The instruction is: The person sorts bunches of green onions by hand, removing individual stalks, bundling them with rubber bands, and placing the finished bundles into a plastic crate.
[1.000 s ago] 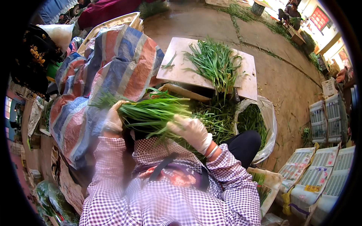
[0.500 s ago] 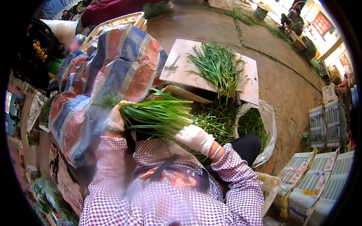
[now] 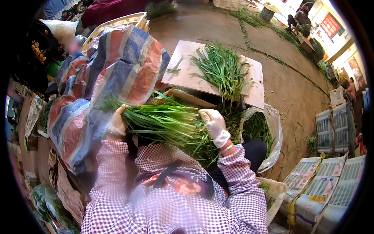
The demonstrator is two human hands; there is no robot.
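Observation:
A bunch of long green leaves that look like garlic chives point(image 3: 163, 121) lies across above my lap. Its leafy tips trail left over the striped sheet, and the paler stem ends point right. My left hand point(image 3: 117, 121), in a whitish glove, is closed round the bunch near its leafy end. Just off the stem ends is my right hand point(image 3: 215, 126), also gloved, with its fingers curled together; whatever they may hold is hidden. Beyond it, a pile of similar greens point(image 3: 222, 70) rests on a pale board point(image 3: 183, 74). A dark knife handle point(image 3: 243, 103) shows at the board's near edge.
A red, white and blue striped plastic sheet point(image 3: 117, 82) bulges at the left. Loose greens point(image 3: 200, 146) lie below the board, beside a clear plastic bag point(image 3: 276, 136) of greens. Plastic crates point(image 3: 302, 171) stand at the right. Another person point(image 3: 302, 20) sits far off at the upper right.
My right hand has moved right and up, from against the lower side of the bunch to beside its stem ends, and its fingers have curled. My left hand keeps its hold.

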